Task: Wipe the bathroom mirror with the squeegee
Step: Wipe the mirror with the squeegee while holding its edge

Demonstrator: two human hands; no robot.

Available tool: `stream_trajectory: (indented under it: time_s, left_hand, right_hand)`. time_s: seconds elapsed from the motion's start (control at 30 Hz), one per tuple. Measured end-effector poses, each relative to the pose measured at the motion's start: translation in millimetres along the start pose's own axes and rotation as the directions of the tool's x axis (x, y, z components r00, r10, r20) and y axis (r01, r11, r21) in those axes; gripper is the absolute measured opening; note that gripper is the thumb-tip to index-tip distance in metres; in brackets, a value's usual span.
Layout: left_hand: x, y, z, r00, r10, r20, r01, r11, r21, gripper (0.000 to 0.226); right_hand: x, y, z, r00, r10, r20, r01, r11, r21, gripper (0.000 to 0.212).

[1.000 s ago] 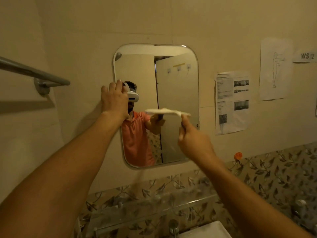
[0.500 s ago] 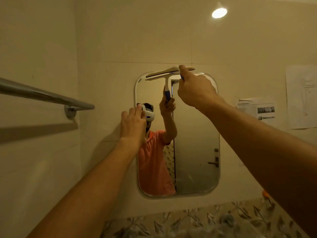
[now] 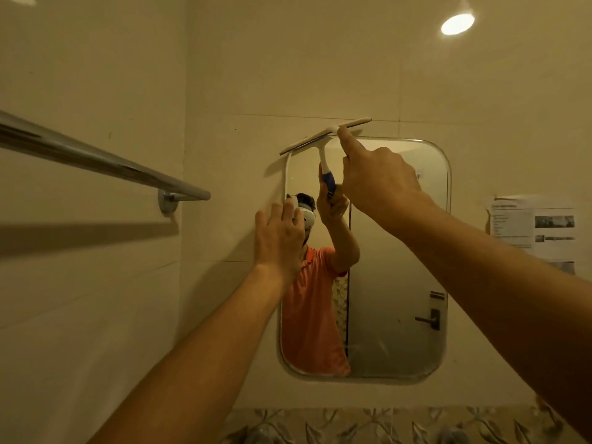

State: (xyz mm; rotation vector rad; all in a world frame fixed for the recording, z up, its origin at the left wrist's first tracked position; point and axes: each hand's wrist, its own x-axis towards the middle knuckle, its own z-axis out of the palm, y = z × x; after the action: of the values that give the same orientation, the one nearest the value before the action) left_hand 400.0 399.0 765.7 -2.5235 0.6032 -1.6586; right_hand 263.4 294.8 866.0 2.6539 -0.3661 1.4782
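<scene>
A rounded rectangular mirror (image 3: 397, 283) hangs on the cream tiled wall. My right hand (image 3: 378, 181) grips the handle of a white squeegee (image 3: 307, 142), index finger stretched up to the head. The blade lies tilted across the mirror's top left corner, its left end lower and partly over the wall. The handle itself is hidden by my hand; its blue and white reflection shows in the glass. My left hand (image 3: 280, 241) rests flat with straight fingers on the mirror's left edge and the wall beside it.
A chrome towel bar (image 3: 102, 161) juts out from the left wall at upper-arm height. Printed paper sheets (image 3: 535, 232) are taped to the wall right of the mirror. Leaf-patterned tiles (image 3: 384, 426) run below it. A ceiling light (image 3: 457, 24) glows above.
My right hand has lifted the squeegee from mid-mirror to the top edge, then shifted it slightly left and tilted the blade. The view has tilted upward. My left hand has stayed on the mirror's left edge.
</scene>
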Motion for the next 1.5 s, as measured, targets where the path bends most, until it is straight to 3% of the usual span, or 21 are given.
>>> stream_trajectory:
  time_s: [0.13,0.33,0.5,0.6,0.67,0.8,0.97,1.13,1.5]
  left_hand:
    - [-11,4,-1,0.999,-0.032,0.005,0.033,0.997,-0.069,0.051]
    - [-30,14,7,0.999,0.030,0.045,-0.027,0.998,-0.057,0.027]
    - [-46,18,22,0.997,0.066,0.037,-0.064,0.997,-0.053,0.037]
    - [-51,17,26,0.997,0.065,0.038,-0.062,0.996,-0.062,0.051]
    - [-50,18,23,0.996,0.068,0.058,-0.064,0.996,-0.059,0.056]
    - [-49,22,19,0.997,0.045,0.057,-0.041,0.996,-0.077,0.044]
    - [-50,28,25,0.996,0.047,0.071,-0.043,0.997,-0.066,0.023]
    - [-46,32,27,0.996,0.030,0.080,-0.029,0.999,-0.012,0.029]
    - [-49,27,24,0.996,0.043,0.080,-0.046,0.998,0.043,0.043]
  right_hand:
    - [-24,4,7,0.999,-0.006,0.032,0.007,0.999,-0.033,0.075]
    - [-73,19,18,0.993,-0.004,0.121,0.012,0.998,-0.067,0.066]
    - [-113,38,35,0.984,0.008,0.178,0.015,0.992,-0.127,0.066]
    - [-119,45,39,0.978,0.043,0.206,-0.018,0.992,-0.122,0.073]
    - [-110,43,29,0.977,0.030,0.213,-0.014,0.997,-0.075,0.067]
    - [-74,25,2,0.988,-0.112,0.108,0.111,0.994,0.015,0.061]
    - [-23,-8,-1,0.981,-0.195,-0.013,0.193,0.978,-0.074,0.068]
    - [-12,-14,14,0.986,-0.158,0.049,0.162,0.982,-0.099,0.078]
    - [-101,31,41,0.988,-0.054,0.143,0.074,0.987,-0.140,0.066]
